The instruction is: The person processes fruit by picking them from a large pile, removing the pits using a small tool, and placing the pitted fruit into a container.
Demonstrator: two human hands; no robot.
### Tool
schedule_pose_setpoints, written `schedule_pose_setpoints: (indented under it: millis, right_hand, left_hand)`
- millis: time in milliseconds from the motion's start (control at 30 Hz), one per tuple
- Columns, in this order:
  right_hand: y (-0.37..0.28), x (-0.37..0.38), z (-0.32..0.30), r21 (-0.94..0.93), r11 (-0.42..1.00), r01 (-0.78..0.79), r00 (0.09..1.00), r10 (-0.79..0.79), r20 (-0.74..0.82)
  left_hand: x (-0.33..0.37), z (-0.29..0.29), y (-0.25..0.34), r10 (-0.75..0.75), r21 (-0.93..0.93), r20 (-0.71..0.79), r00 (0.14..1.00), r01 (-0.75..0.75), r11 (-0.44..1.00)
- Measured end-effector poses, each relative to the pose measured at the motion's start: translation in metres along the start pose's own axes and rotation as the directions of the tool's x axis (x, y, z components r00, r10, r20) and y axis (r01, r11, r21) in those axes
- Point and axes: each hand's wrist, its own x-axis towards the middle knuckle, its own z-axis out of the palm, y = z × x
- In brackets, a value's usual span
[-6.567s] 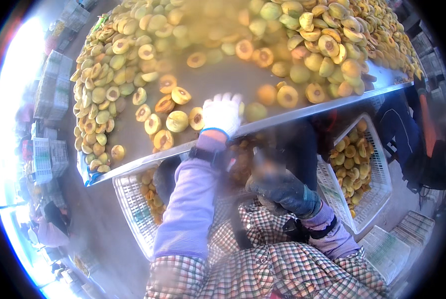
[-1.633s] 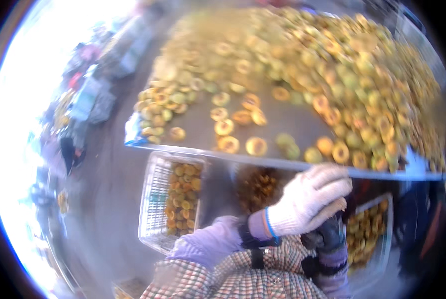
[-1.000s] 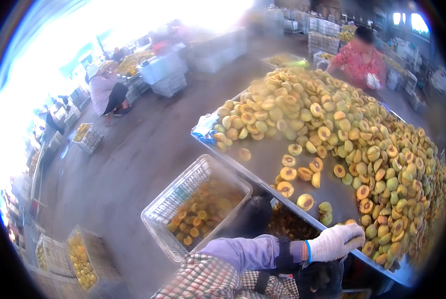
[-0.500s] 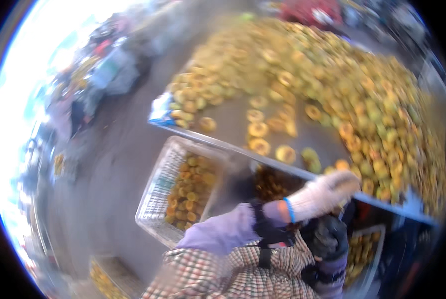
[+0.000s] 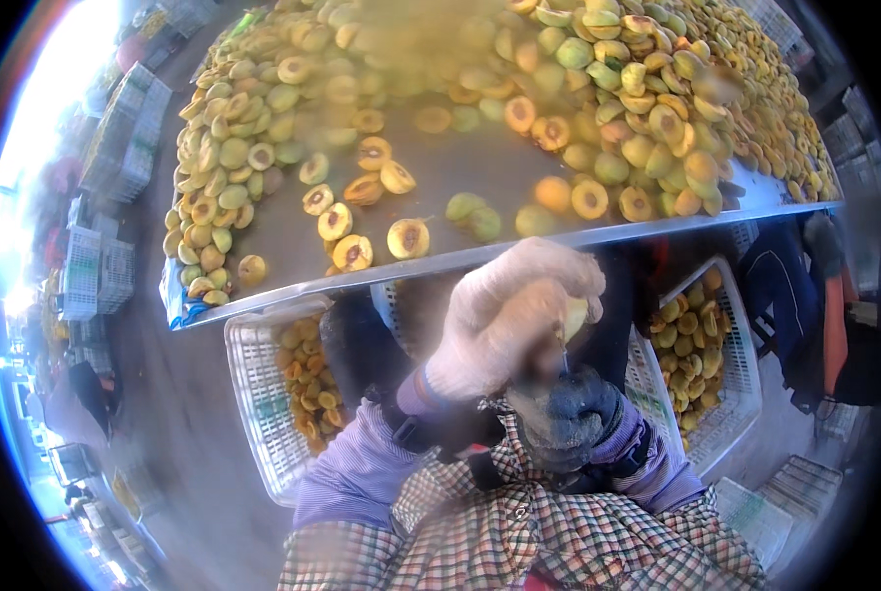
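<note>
My left hand (image 5: 505, 320), in a white knit glove, is raised in front of my chest near the table's edge. Its curled fingers close on a yellow-green peach (image 5: 576, 317), mostly covered by the glove. Just below it, my right hand (image 5: 567, 419), in a dark grey glove, is closed. A thin, shiny tip sticks up from it toward the peach, but the rest of what it holds is hidden. Beyond both hands, peach halves (image 5: 408, 238), some with the stone showing, lie on the metal-edged table (image 5: 293, 222).
Peaches are heaped (image 5: 647, 108) along the table's far side and both ends. White plastic crates of peach halves stand below, one crate (image 5: 253, 394) at my left and another crate (image 5: 741, 379) at my right. Stacked crates (image 5: 125, 138) stand farther left; a person's dark-clothed leg (image 5: 785, 286) is at right.
My left hand has drawn back from the table's edge to meet my right hand, now with a peach in its fingers. The view has turned and steadied, facing the table more squarely.
</note>
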Motion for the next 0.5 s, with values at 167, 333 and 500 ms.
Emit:
schedule_pose_setpoints:
  millis: [167, 333, 500]
  right_hand:
    - [-0.008, -0.004, 0.000, -0.044, 0.999, 0.006, 0.997, -0.010, -0.071]
    - [-0.015, -0.001, -0.001, 0.046, 0.997, -0.058, 0.989, 0.063, -0.136]
    - [-0.020, -0.002, -0.013, 0.216, 0.976, -0.018, 0.985, 0.054, -0.164]
  left_hand:
    - [0.006, 0.010, 0.001, -0.152, -0.228, -0.149, 0.977, 0.116, 0.967]
    - [0.014, 0.003, -0.033, -0.346, -0.772, -0.179, 0.921, 0.087, 0.630]
    - [0.016, -0.022, -0.034, 0.299, 0.507, -0.232, 0.926, -0.147, 0.850]
